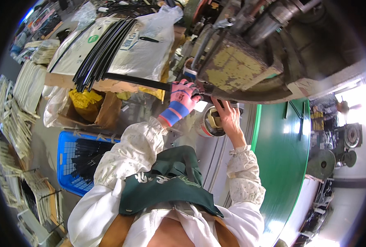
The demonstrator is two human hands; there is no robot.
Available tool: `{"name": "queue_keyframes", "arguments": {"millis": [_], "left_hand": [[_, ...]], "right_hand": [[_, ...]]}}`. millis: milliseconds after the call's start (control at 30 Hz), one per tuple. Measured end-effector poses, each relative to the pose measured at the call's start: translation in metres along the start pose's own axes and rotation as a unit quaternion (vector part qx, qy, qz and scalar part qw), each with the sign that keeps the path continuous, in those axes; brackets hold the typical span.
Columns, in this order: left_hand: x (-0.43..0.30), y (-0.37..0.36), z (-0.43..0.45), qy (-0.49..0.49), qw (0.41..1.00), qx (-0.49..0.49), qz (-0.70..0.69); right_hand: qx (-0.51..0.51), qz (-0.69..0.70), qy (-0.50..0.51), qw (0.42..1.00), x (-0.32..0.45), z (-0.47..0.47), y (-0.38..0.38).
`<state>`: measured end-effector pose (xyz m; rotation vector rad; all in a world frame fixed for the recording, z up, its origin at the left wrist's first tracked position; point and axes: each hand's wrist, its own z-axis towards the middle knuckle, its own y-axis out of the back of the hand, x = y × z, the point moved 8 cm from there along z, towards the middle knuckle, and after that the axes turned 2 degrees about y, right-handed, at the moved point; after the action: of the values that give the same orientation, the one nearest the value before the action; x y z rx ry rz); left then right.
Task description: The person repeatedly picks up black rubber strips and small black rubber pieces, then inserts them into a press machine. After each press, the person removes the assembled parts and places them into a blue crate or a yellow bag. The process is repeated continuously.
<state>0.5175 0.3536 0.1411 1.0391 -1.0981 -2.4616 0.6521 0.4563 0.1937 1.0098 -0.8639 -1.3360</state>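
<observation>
My left hand (182,96), in a pink and blue glove, grips the end of a black flat strip (136,81). The strip runs leftward from the glove over a covered pile. Both hands are at the lower edge of a large press-like machine (232,66) with worn yellow paint. Bare, my right hand (228,119) reaches up to that edge, its fingertips by a dark part partly hidden under the machine. Whether those fingers hold anything cannot be made out. Just left of the right hand is a round tin (203,126) with a yellowish object (213,119) inside.
Black strips (104,52) lie bundled on plastic sacks (152,52) at upper left. Below them stands a cardboard box (110,109) with a yellow bag (85,103). A blue basket (61,163) holds black pieces. A green table (278,173) extends along my right; a person (325,103) is beyond.
</observation>
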Motion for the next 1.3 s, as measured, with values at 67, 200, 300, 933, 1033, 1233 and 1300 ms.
{"name": "queue_keyframes", "arguments": {"millis": [67,200,300,933,1033,1233,1300], "left_hand": [[-0.008,0.013,-0.002,-0.019,0.999,-0.015,-0.022],[0.009,0.049,-0.011,-0.091,0.995,-0.038,0.019],[0.071,0.080,-0.013,-0.104,0.978,-0.024,0.177],[0.029,0.088,-0.108,0.053,0.983,-0.068,-0.159],[0.041,-0.017,-0.207,0.261,0.583,0.103,-0.762],[0.253,0.045,-0.425,0.649,0.733,-0.162,-0.125],[0.298,0.139,-0.385,0.672,0.707,-0.199,0.096]], "right_hand": [[-0.005,-0.015,0.023,1.000,-0.018,-0.008,-0.001],[-0.004,0.006,0.036,0.999,-0.030,-0.023,0.003],[-0.052,0.023,0.060,0.997,-0.020,-0.015,0.009],[-0.006,0.006,0.136,0.991,-0.011,-0.029,0.032],[0.096,0.022,0.158,0.982,0.050,-0.061,-0.025],[0.286,0.299,0.208,0.886,0.264,-0.058,-0.161],[0.339,0.332,0.211,0.854,0.327,-0.053,-0.236]]}}
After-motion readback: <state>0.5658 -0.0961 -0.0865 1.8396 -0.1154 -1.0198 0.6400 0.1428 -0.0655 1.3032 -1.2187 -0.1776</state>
